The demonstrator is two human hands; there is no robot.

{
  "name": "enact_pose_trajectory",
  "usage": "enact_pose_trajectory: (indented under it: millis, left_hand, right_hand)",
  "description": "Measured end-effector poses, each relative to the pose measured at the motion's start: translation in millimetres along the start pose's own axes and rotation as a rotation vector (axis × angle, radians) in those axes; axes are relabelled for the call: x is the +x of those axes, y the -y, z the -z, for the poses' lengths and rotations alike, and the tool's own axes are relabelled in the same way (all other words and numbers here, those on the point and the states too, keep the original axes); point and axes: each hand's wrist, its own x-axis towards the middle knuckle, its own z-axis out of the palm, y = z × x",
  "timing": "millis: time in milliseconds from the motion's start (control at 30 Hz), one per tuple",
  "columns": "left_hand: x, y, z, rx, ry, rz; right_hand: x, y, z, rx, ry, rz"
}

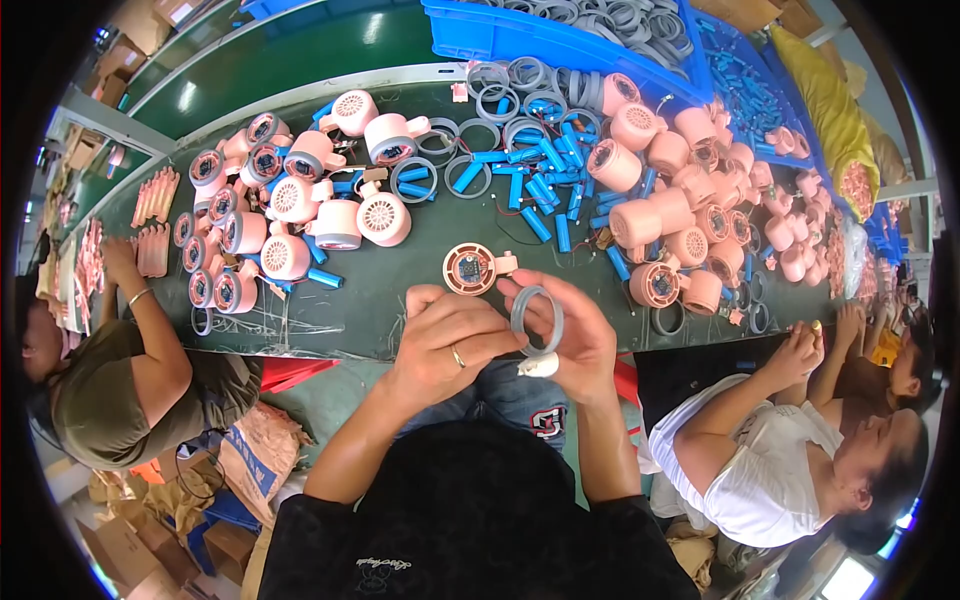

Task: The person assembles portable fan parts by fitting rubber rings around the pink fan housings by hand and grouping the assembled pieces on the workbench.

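A grey plastic ring [553, 341] is between my hands, just above the table's near edge. My right hand [585, 340] grips it from the right, its fingers curled round the far side; one fingertip there wears a white wrap [540, 366]. From the left, my left hand [445, 340] is closed, with its fingertips against the ring's near left edge. Just beyond my left hand lies a round pink fan housing [469, 269] with a short handle, its open face up and a circuit board showing inside.
Pink fan housings [294, 200] are heaped at left and more [668, 155] at right. Blue cylindrical battery cells [540, 190] and loose grey rings [480, 136] lie between them. A blue crate [560, 45] of rings stands behind. Co-workers sit at left [120, 390] and right [750, 450].
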Motion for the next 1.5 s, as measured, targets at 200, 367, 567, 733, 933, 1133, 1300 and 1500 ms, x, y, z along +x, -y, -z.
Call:
enact_pose_trajectory:
  millis: [200, 367, 567, 733, 933, 1133, 1300, 1500]
  left_hand:
    - [-22.0, 23.2, -8.8, 0.065, 0.010, 0.513]
    - [-22.9, 35.4, -12.9, 0.041, 0.201, 0.648]
    - [-26.5, 36.9, -14.5, 0.020, 0.152, 0.633]
    - [-25.8, 35.9, -13.6, 0.012, 0.160, 0.650]
    - [-24.4, 36.4, -13.3, 0.009, 0.179, 0.670]
    - [-27.2, 39.2, -14.4, 0.017, 0.158, 0.631]
    - [-27.6, 38.8, -14.2, -0.003, 0.142, 0.639]
    - [-27.0, 37.4, -14.1, 0.021, 0.099, 0.636]
  right_hand:
    - [24.4, -4.7, 23.2, -0.496, -0.073, -0.086]
    - [48.0, -4.3, 13.7, -0.878, 0.053, -0.063]
    - [52.5, -7.6, 8.6, -0.866, 0.041, -0.113]
    - [54.1, -10.6, 9.5, -0.928, 0.093, -0.052]
    - [52.9, -3.0, 7.1, -0.954, 0.092, -0.099]
    - [53.1, -1.4, -0.8, -1.033, 0.086, -0.142]
    - [56.7, 5.0, -10.0, -1.137, 0.143, -0.154]
    - [62.4, 3.9, -16.6, -1.368, 0.265, -0.125]
